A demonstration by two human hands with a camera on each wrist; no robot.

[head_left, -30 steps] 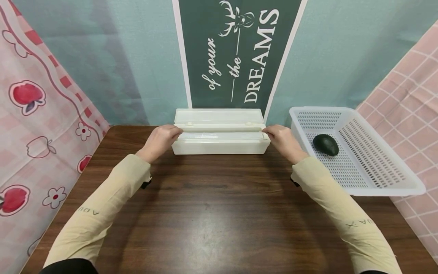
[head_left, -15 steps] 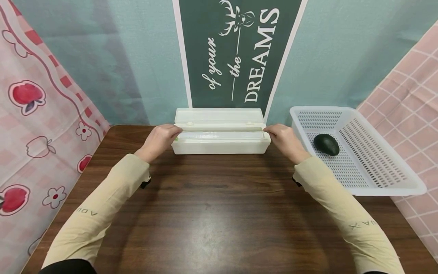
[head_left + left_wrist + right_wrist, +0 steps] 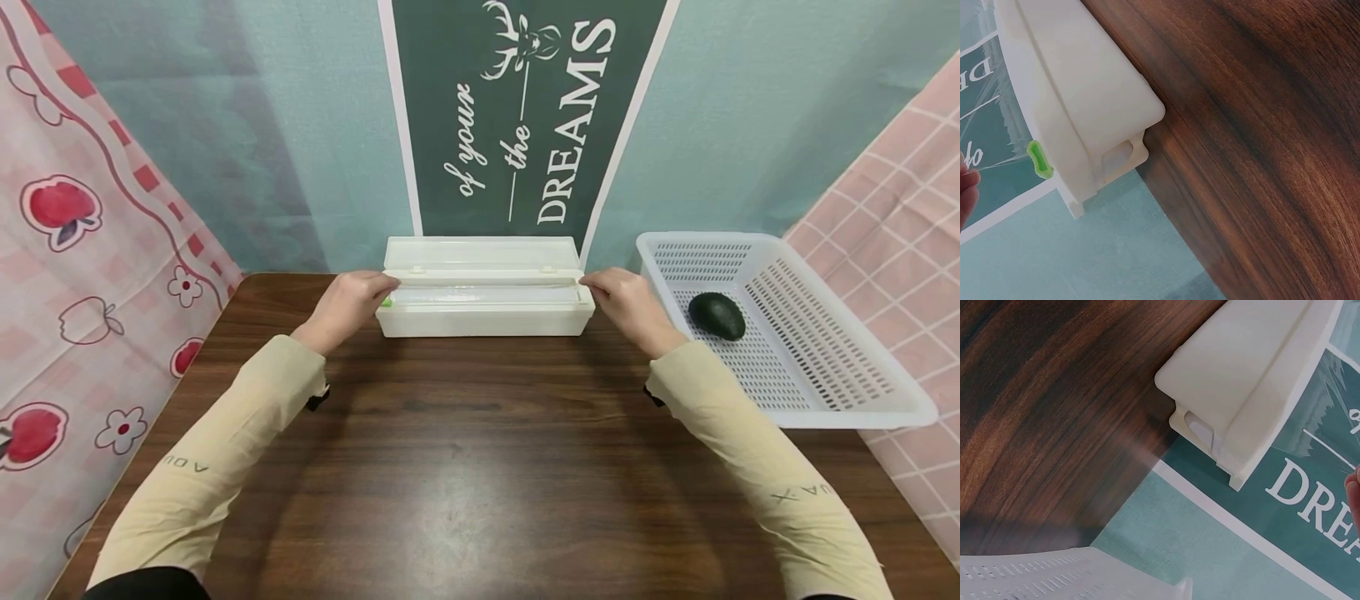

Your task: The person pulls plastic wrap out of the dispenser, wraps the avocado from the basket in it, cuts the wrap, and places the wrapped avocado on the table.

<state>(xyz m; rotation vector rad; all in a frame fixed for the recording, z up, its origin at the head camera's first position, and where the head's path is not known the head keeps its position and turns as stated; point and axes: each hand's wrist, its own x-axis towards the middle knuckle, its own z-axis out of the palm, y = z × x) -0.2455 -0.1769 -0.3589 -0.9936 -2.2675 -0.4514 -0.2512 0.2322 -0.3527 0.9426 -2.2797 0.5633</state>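
Right at twelve o'clock on the brown table (image 3: 465, 467), the white dispenser box (image 3: 483, 323) is set against the far edge, its lid (image 3: 480, 252) raised and tipped back, and all eyes are drawn to its two ends! At the box's nine o'clock, the clear film (image 3: 1009, 115) is being pinched by the left hand (image 3: 347, 307), thumb and fingers together; at three o'clock, the same film is being grasped by the right hand (image 3: 630, 308), with the pinch itself mostly cut off in the right wrist view. And look at that film: it is stretched between the two hands, crinkled near both ends of the box. A green tab (image 3: 1040, 160) can be picked out at the box's nine o'clock end, close to the film.

Over at two o'clock on the table, a white slotted basket (image 3: 847, 419) is placed just beside the right hand, and inside, toward the basket's nine o'clock, a dark green avocado (image 3: 717, 317) is held. Both arms are covered by pale yellow sleeves (image 3: 187, 475), reaching in from seven and five o'clock. Behind the box, at twelve, a teal cloth (image 3: 330, 125) is hung, with white lettering printed on its dark green panel (image 3: 435, 50).
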